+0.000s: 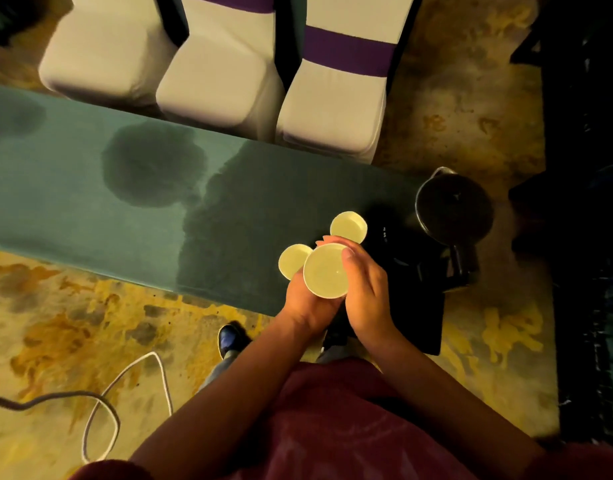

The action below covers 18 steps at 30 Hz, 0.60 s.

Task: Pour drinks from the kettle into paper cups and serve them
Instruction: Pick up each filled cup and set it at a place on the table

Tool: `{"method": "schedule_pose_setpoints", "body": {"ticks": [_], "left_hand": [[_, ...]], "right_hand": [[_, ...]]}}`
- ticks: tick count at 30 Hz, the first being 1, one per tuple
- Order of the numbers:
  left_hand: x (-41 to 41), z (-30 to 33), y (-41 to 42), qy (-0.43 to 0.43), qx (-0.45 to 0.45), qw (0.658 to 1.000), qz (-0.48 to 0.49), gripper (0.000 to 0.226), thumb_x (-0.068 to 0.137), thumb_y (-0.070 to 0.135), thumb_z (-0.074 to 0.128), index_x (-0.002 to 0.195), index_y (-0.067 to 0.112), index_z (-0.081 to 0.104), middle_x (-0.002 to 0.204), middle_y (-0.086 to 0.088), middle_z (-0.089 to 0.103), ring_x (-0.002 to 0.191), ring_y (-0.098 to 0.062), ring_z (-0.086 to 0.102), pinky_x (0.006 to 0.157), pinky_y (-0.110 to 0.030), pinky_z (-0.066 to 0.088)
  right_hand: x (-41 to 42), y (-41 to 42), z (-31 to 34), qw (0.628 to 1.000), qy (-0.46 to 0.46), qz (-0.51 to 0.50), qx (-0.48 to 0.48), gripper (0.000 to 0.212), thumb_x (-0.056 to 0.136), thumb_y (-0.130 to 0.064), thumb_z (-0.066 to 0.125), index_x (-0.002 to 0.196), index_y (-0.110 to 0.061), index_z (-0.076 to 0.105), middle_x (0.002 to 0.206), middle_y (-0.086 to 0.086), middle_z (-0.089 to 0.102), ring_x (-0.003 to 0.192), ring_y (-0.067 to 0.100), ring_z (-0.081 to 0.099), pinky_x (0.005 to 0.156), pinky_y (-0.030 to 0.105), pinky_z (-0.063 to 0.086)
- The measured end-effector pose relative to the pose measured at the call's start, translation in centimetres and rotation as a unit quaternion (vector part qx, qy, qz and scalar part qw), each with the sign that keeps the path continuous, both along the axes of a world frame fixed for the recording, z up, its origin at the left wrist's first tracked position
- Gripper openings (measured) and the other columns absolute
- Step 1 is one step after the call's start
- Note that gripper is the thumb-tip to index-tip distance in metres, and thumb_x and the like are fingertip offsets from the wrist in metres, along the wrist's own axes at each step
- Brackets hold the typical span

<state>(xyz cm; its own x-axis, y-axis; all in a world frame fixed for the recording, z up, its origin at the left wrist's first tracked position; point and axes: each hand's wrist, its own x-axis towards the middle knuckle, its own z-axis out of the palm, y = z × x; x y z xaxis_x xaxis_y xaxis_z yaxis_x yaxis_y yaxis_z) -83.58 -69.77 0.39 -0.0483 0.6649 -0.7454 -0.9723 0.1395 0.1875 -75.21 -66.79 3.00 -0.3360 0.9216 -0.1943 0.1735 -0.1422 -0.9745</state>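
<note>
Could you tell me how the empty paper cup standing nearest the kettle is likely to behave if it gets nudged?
The paper cup looks empty, so it is probably very light and would slide or tip easily. It stands beside the kettle on the green tablecloth, whose dark patches look wet, which may soften its base.

Dressed in a maroon top (336, 424), loose and faintly creased, filling the bottom of the view. Forearms bare from the elbow down; no sleeves reaching the wrists. No watch, ring or band on the left hand (307, 299) or the right hand (365, 292). Grey trouser leg (219, 370) below the top's hem. Dark, glossy shoe (230, 339) with a rounded toe, catching a bluish shine.
</note>
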Motion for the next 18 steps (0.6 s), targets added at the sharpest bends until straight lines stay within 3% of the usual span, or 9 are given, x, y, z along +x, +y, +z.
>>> {"method": "schedule_pose_setpoints", "body": {"ticks": [1, 3, 6, 9, 11, 13, 18], "left_hand": [[-0.7, 0.4, -0.1, -0.051, -0.010, 0.998, 0.030, 0.033, 0.084, 0.023, 0.062, 0.115, 0.010, 0.059, 0.097, -0.009, 0.071, 0.093, -0.023, 0.068, 0.082, -0.035, 0.056], [-3.4, 1.2, -0.7, -0.071, 0.003, 0.997, 0.043, 0.027, 0.086, 0.021, 0.059, 0.109, 0.008, 0.063, 0.095, -0.013, 0.072, 0.086, -0.028, 0.070, 0.071, -0.035, 0.060], [-8.1, 1.9, -1.3, -0.042, -0.015, 0.999, 0.004, 0.025, 0.101, 0.024, 0.045, 0.101, 0.009, 0.065, 0.087, -0.012, 0.073, 0.075, -0.027, 0.072, 0.056, -0.032, 0.060], [-12.7, 2.6, -1.6, 0.047, -0.035, 0.996, -0.065, 0.024, 0.103, 0.018, 0.040, 0.099, 0.011, 0.063, 0.078, -0.008, 0.074, 0.068, -0.021, 0.072, 0.050, -0.027, 0.057], [-15.7, 3.3, -1.2, 0.078, -0.030, 0.992, -0.094, 0.023, 0.103, 0.014, 0.041, 0.096, 0.011, 0.062, 0.077, -0.009, 0.073, 0.068, -0.022, 0.071, 0.048, -0.027, 0.057], [-18.1, 3.4, -0.8, 0.087, -0.027, 0.989, -0.114, 0.020, 0.102, 0.017, 0.044, 0.099, 0.010, 0.062, 0.090, -0.012, 0.069, 0.080, -0.026, 0.067, 0.050, -0.030, 0.058], [-22.0, 2.0, 1.7, 0.078, -0.025, 0.990, -0.118, 0.020, 0.101, 0.019, 0.044, 0.099, 0.012, 0.062, 0.094, -0.012, 0.066, 0.083, -0.027, 0.064, 0.050, -0.030, 0.058]], "right_hand": [[-0.9, -0.1, 0.4, 1.000, 0.012, -0.006, -0.009, 0.038, 0.101, -0.034, 0.042, 0.118, -0.019, 0.072, 0.121, -0.002, 0.074, 0.118, 0.018, 0.067, 0.106, 0.050, 0.049], [-3.8, -1.0, 1.1, 0.999, 0.026, -0.031, -0.017, 0.038, 0.101, -0.034, 0.042, 0.116, -0.016, 0.073, 0.119, 0.001, 0.074, 0.116, 0.019, 0.067, 0.106, 0.047, 0.050], [-8.4, -2.1, 1.6, 0.996, 0.042, -0.072, -0.024, 0.036, 0.101, -0.030, 0.044, 0.113, -0.013, 0.073, 0.116, 0.001, 0.075, 0.112, 0.016, 0.069, 0.102, 0.037, 0.053], [-12.4, -2.2, 1.1, 0.995, 0.057, -0.085, -0.009, 0.034, 0.100, -0.024, 0.045, 0.112, -0.011, 0.073, 0.115, 0.005, 0.076, 0.111, 0.021, 0.070, 0.101, 0.044, 0.053], [-14.5, -1.7, 0.9, 0.996, 0.048, -0.080, 0.011, 0.033, 0.102, -0.023, 0.044, 0.112, -0.015, 0.074, 0.115, 0.003, 0.076, 0.111, 0.020, 0.069, 0.102, 0.046, 0.053], [-16.3, -1.3, 0.8, 0.997, 0.017, -0.074, 0.026, 0.033, 0.103, -0.022, 0.043, 0.113, -0.016, 0.074, 0.115, -0.001, 0.075, 0.111, 0.015, 0.069, 0.101, 0.043, 0.053], [-20.1, 0.6, 0.0, 0.997, -0.011, -0.073, 0.029, 0.033, 0.104, -0.025, 0.044, 0.117, -0.016, 0.073, 0.116, -0.002, 0.075, 0.109, 0.010, 0.068, 0.094, 0.028, 0.053]]}}
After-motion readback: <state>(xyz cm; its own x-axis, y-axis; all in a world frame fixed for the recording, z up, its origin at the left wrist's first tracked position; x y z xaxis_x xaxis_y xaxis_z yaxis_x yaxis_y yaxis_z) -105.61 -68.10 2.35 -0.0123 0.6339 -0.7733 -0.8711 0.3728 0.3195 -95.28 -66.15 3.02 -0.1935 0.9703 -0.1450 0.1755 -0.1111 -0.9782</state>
